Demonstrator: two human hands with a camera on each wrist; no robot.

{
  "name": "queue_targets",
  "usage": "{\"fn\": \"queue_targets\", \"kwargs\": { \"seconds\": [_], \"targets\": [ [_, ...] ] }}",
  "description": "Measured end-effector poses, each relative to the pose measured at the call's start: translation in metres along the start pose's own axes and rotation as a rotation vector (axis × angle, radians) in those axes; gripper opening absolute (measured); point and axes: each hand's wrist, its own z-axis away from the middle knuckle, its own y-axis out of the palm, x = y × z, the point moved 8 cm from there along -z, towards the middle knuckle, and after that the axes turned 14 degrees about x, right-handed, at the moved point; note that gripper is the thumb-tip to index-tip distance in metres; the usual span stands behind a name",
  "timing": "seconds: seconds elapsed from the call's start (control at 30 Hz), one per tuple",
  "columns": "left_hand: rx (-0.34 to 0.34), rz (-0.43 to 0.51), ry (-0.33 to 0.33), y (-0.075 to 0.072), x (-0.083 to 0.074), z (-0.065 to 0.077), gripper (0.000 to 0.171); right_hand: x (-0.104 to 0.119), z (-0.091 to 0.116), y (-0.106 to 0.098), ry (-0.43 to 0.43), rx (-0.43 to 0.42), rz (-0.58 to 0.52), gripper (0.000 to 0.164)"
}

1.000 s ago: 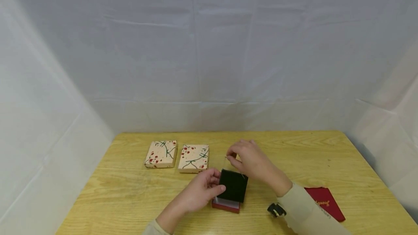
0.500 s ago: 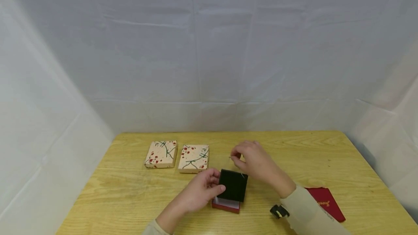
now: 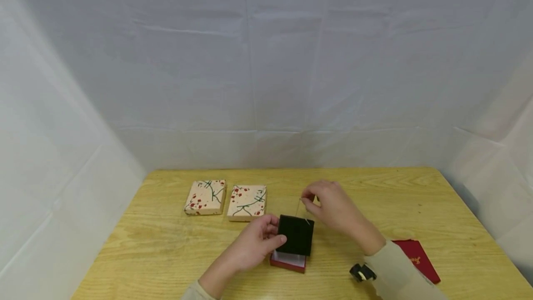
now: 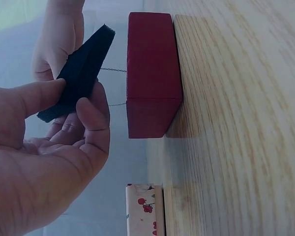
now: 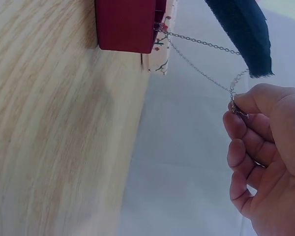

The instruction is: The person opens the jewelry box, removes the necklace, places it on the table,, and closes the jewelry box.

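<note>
My left hand pinches a dark, square padded insert between thumb and fingers. It holds the insert tilted above an open red box with a pale interior. My right hand, beyond the insert's upper right corner, pinches the end of a thin silver chain between thumb and index finger. In the right wrist view one strand runs from the fingertips toward the box, and another links the box to the insert. The box stands on the table in the left wrist view. Any pendant is hidden.
Two cream boxes with a red blossom pattern, the left one and the right one, stand on the wooden table. A red pouch or card with gold lettering lies at the right, partly behind the right sleeve.
My right hand has moved to the right, its fingertips still pinching the chain. The insert in my left hand has shifted slightly left and away from me.
</note>
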Motion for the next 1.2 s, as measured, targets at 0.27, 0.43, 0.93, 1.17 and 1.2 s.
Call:
{"fn": "queue_targets", "kwargs": {
  "seconds": [0.27,0.43,0.93,1.17,1.2],
  "targets": [
    [-0.02,0.0,-0.002,-0.002,0.0,0.001,0.027,-0.005,0.007,-0.007,0.014,-0.016,-0.06,0.007],
    [-0.029,-0.002,0.0,-0.003,0.001,0.0,0.028,-0.009,0.01,-0.011,0.015,-0.029,-0.066,0.009],
    [-0.039,-0.003,-0.019,-0.004,0.003,0.001,0.035,-0.021,0.019,-0.017,0.039,-0.046,-0.065,0.009],
    [-0.042,0.006,-0.017,-0.005,0.003,0.001,0.036,-0.025,0.02,-0.016,0.048,-0.042,-0.049,0.008],
    [-0.041,0.007,-0.015,-0.004,0.003,0.001,0.035,-0.025,0.02,-0.016,0.051,-0.04,-0.048,0.008]
  ]
}}
